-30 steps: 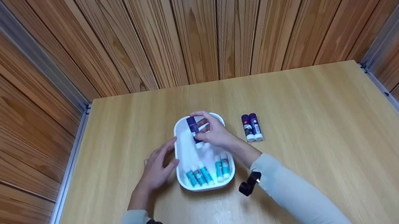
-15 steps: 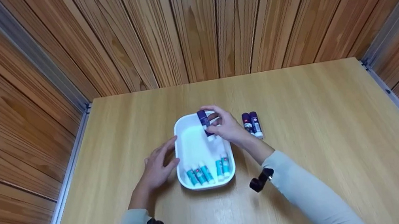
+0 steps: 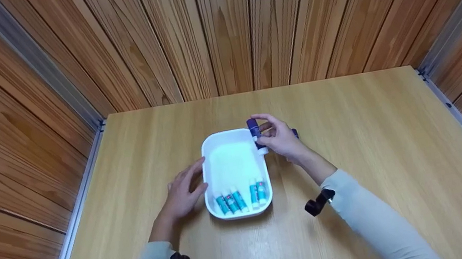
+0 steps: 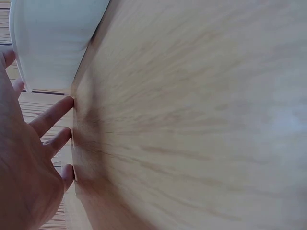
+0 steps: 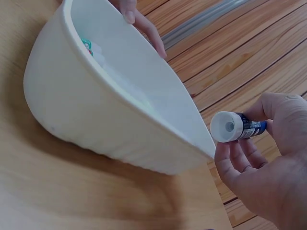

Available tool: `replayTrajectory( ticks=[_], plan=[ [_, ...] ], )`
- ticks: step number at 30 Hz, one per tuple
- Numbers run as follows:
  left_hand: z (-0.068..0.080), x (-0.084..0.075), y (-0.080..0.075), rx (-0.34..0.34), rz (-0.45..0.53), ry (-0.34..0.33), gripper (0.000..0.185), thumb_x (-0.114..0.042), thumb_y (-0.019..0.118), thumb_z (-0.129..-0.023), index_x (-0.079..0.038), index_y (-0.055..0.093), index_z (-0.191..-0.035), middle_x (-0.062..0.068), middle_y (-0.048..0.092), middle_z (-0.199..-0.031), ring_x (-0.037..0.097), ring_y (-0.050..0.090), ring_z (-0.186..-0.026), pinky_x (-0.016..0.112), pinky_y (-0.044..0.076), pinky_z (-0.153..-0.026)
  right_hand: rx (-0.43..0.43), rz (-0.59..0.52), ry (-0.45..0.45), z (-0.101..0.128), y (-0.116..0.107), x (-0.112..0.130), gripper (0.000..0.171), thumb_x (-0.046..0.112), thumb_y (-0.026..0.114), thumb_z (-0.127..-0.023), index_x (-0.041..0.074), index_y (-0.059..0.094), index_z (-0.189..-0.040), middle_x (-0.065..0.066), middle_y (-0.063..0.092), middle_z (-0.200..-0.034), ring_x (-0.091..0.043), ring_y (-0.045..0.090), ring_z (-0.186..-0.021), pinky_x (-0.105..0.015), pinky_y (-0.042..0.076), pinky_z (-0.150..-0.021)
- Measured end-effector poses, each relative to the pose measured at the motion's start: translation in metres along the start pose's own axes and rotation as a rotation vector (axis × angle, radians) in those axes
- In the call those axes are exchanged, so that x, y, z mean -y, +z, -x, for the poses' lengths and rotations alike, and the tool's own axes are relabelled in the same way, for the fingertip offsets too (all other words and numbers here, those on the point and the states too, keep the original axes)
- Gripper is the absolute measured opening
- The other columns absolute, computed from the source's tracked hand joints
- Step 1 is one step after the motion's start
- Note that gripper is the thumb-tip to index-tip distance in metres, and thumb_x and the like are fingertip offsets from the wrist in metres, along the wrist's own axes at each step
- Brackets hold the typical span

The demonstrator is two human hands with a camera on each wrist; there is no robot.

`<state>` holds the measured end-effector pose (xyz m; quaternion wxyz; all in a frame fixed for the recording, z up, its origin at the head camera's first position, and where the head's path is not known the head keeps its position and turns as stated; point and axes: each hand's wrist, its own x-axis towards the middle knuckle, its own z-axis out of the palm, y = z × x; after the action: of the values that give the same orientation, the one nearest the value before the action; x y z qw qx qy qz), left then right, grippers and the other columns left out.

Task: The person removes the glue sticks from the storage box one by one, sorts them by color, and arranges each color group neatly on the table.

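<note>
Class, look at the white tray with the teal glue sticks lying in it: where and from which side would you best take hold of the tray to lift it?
Probably by the two long rims of the white tray, one hand each side. The left hand rests at its left rim; the right side is free. The teal glue sticks lie at the near end, so grip nearer that end and keep it level.

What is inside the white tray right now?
Inside the white tray, five teal glue sticks lie in a row at the near end; the rest of its floor looks bare. The right hand holds a purple glue stick above the tray's far right rim, not inside.
</note>
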<state>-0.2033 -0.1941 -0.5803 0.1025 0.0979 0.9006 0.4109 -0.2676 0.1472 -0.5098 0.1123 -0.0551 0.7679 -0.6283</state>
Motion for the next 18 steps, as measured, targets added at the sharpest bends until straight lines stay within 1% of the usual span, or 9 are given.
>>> replayTrajectory(
  ticks=[5,9,14,18],
  plan=[
    [0.000,-0.001,0.001,-0.005,-0.002,-0.006,0.075,-0.047,0.067,-0.110,-0.054,0.030,-0.174,-0.009,0.040,-0.184,0.035,0.028,-0.174,0.074,0.012,-0.135,-0.024,0.011,-0.004,0.003,-0.015,-0.005,0.070,0.001,0.064,-0.104,0.019,0.048,-0.169,-0.019,0.054,-0.143,-0.021,0.062,-0.109,-0.027,0.055,-0.088],
    [0.001,-0.002,0.000,-0.008,-0.002,-0.012,0.075,-0.047,0.068,-0.110,-0.054,0.030,-0.174,-0.009,0.041,-0.184,0.034,0.028,-0.174,0.073,0.012,-0.136,-0.031,0.040,0.002,0.004,-0.027,-0.010,0.070,0.002,0.064,-0.105,0.020,0.046,-0.170,-0.018,0.054,-0.144,-0.019,0.062,-0.109,-0.029,0.055,-0.092],
    [0.001,-0.001,0.001,-0.011,-0.005,-0.022,0.076,-0.047,0.069,-0.109,-0.053,0.031,-0.174,-0.007,0.042,-0.183,0.035,0.028,-0.175,0.073,0.013,-0.135,-0.045,0.049,0.021,0.007,-0.042,-0.015,0.072,0.003,0.064,-0.105,0.022,0.045,-0.171,-0.018,0.054,-0.145,-0.018,0.062,-0.109,-0.030,0.054,-0.093],
    [0.000,-0.001,0.001,-0.013,-0.009,-0.021,0.076,-0.047,0.069,-0.109,-0.053,0.032,-0.174,-0.006,0.044,-0.182,0.034,0.029,-0.174,0.071,0.016,-0.134,-0.068,0.040,0.039,0.009,-0.055,-0.017,0.072,0.002,0.063,-0.105,0.021,0.044,-0.172,-0.019,0.053,-0.146,-0.018,0.060,-0.111,-0.029,0.053,-0.093]
  ],
)
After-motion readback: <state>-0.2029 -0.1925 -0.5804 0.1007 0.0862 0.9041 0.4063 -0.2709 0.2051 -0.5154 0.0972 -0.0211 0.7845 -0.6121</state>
